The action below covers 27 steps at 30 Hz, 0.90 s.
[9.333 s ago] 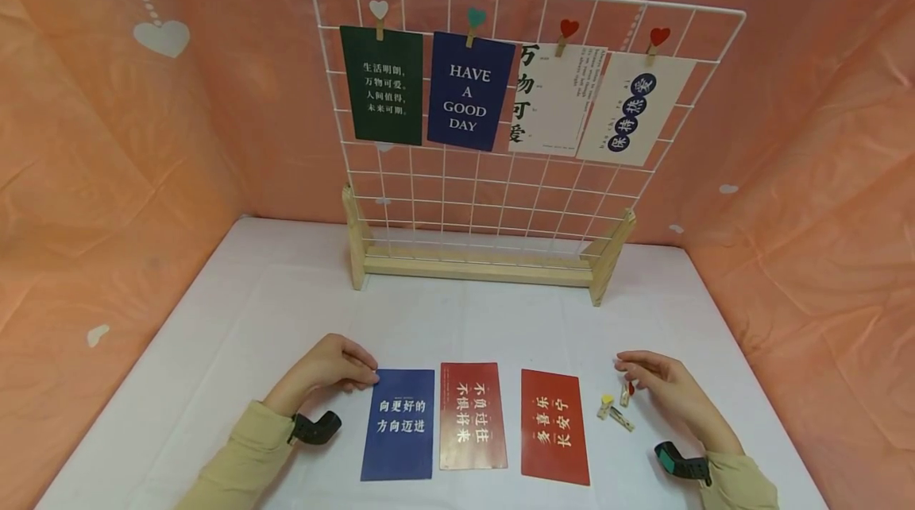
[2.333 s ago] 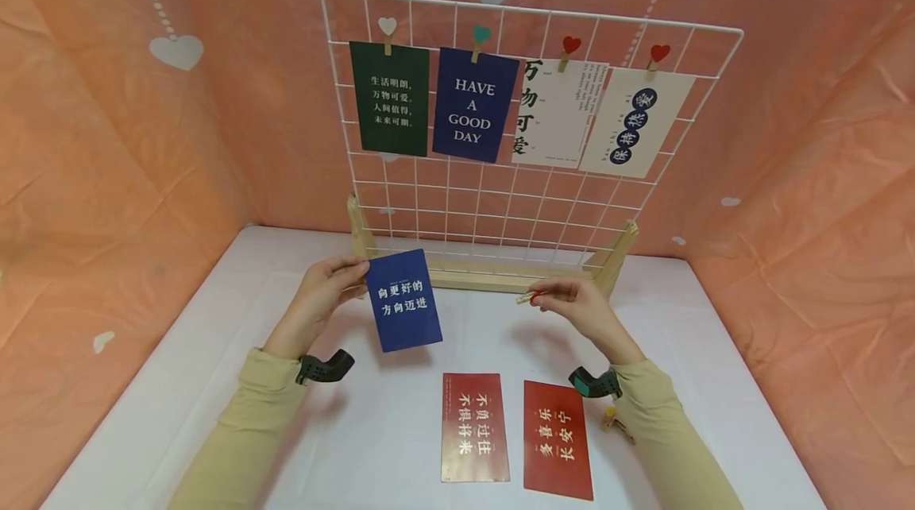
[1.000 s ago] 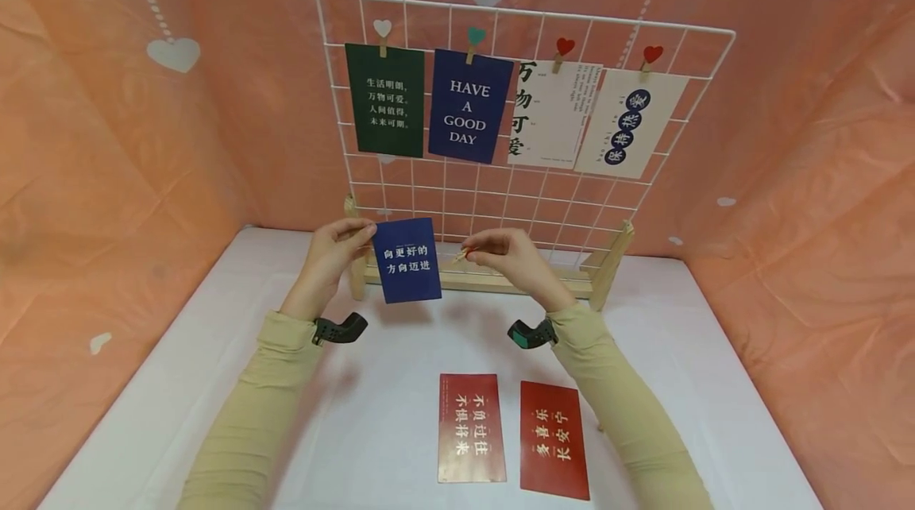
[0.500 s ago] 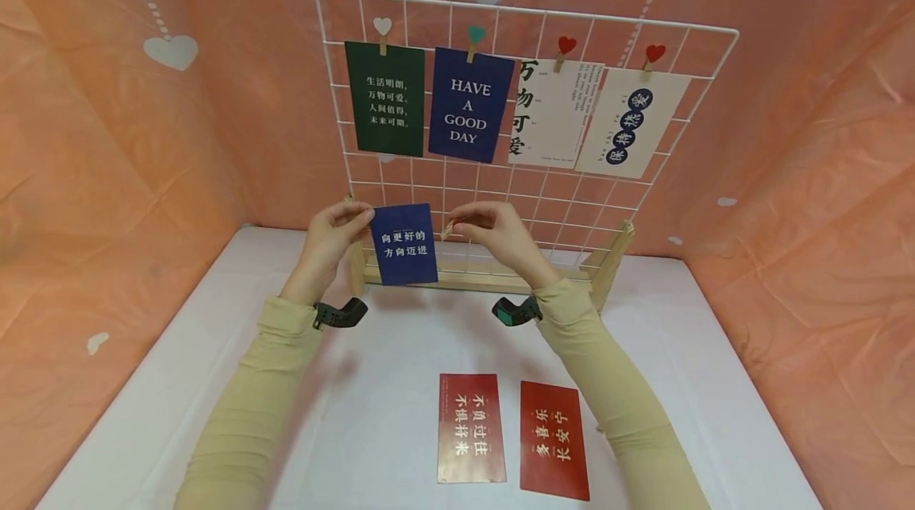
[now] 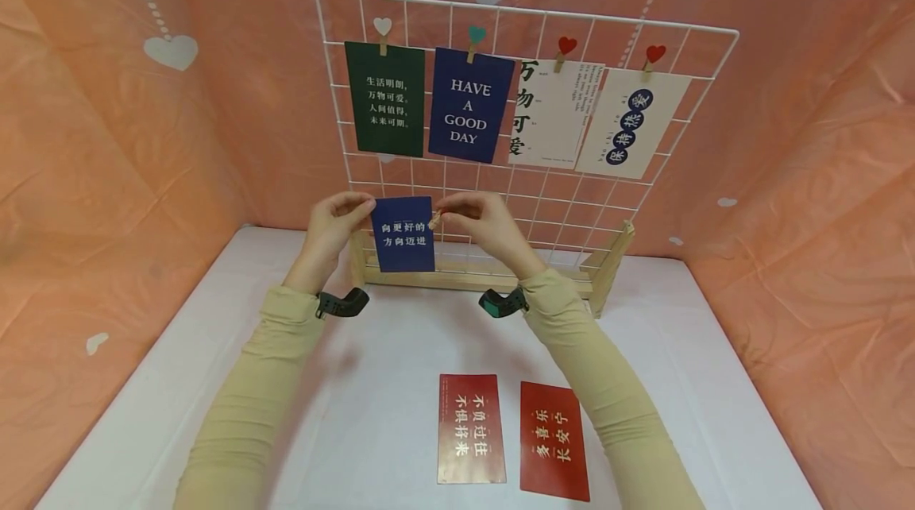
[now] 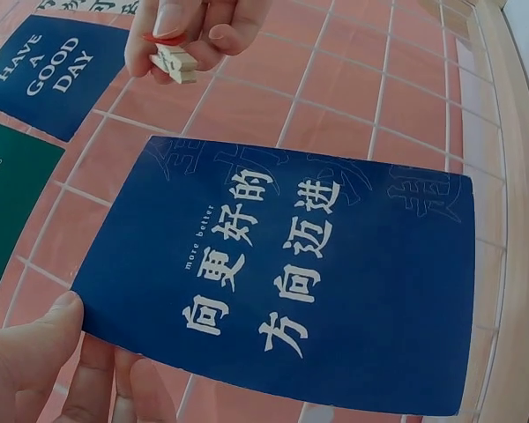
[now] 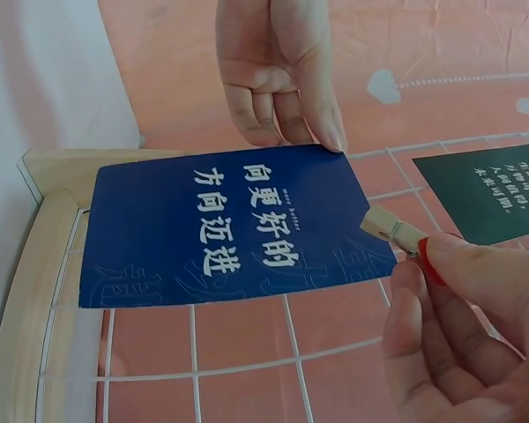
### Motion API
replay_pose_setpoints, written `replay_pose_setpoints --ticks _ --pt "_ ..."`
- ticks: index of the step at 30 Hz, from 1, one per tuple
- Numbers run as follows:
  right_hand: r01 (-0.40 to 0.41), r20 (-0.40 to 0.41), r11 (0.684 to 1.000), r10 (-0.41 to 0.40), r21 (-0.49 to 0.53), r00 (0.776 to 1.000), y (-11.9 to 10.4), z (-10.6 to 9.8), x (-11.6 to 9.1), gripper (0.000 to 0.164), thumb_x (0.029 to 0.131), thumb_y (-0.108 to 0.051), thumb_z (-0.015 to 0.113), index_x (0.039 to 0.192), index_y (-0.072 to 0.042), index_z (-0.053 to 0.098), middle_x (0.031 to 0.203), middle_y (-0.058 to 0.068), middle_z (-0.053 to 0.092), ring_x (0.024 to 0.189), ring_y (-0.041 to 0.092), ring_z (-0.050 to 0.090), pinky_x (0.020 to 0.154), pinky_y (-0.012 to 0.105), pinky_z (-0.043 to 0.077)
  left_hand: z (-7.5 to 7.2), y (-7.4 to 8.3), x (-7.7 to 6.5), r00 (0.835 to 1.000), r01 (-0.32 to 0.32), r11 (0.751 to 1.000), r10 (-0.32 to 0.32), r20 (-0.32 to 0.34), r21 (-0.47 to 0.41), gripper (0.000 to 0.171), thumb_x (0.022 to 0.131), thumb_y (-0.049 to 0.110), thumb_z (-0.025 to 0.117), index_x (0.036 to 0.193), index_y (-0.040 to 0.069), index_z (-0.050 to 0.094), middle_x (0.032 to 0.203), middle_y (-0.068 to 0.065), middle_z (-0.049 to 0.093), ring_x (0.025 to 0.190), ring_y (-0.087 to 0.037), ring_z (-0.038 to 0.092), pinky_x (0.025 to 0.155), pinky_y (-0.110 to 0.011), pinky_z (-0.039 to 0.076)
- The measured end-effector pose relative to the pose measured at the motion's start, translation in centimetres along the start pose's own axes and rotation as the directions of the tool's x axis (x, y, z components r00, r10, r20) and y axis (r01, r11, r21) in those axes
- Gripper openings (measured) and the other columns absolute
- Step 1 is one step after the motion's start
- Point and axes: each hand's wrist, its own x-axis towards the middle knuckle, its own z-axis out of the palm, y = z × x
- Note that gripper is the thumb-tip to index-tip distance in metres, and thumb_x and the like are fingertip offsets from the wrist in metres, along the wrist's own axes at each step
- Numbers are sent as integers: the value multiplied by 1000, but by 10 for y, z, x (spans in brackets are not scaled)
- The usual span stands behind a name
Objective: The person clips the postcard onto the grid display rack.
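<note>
My left hand (image 5: 331, 233) pinches the upper left corner of a blue card (image 5: 403, 244) with white lettering. It holds the card upright in front of the lower left part of a white wire grid (image 5: 472, 212). On the card's other side, my right hand (image 5: 486, 226) pinches a small wooden clothespin (image 7: 395, 231) with a red heart on it, its tip pointing at the card. In the right wrist view the clothespin's tip overlaps the card's edge near the upper right corner. The left wrist view shows the whole card face, thumb in front and fingers behind.
Higher on the grid hang a green card (image 5: 386, 101), another blue card (image 5: 472, 105) and two white cards, each under a heart clothespin. Two red cards, one left (image 5: 470, 429) and one right (image 5: 554, 440), lie on the white table (image 5: 357, 415). A wooden base (image 5: 479, 280) supports the grid.
My left hand has picked the blue card up from the table and raised it to the grid. My right hand has taken a red-heart clothespin and moved left, up to the card's edge.
</note>
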Motion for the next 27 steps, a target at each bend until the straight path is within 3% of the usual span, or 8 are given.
replay_pose_setpoints --ticks 5,12,21,27 --pt "39 -21 999 -40 -15 999 -1 4 5 23 92 -10 64 113 -1 68 102 8 69 98 29 64 89 30 52 -1 2 3 1000 -5 1000 5 1 -1 26 92 18 66 112 2 65 95 1 62 85 -14 60 84 -27 52" --pt "55 -72 998 -57 -32 996 -5 10 13 25 91 -12 65 113 -2 68 105 6 69 94 16 66 86 28 53 -1 5 7 1000 -13 1000 12 -21 -25 22 91 15 67 109 2 67 92 0 64 82 -14 60 79 -26 53" --pt "74 -106 997 -76 -24 991 -9 16 20 19 92 -8 65 109 -3 69 101 5 69 91 15 66 83 26 54 -2 10 11 999 -22 999 24 -38 31 26 92 17 66 113 1 65 100 -2 63 92 -15 60 93 -38 50" --pt "103 -141 993 -110 -51 984 -9 20 28 21 92 -8 64 111 -1 68 101 5 69 91 13 65 83 25 53 -3 11 14 998 -41 998 42 -41 38 27 92 15 66 113 -1 65 100 -2 63 91 -15 60 89 -33 52"
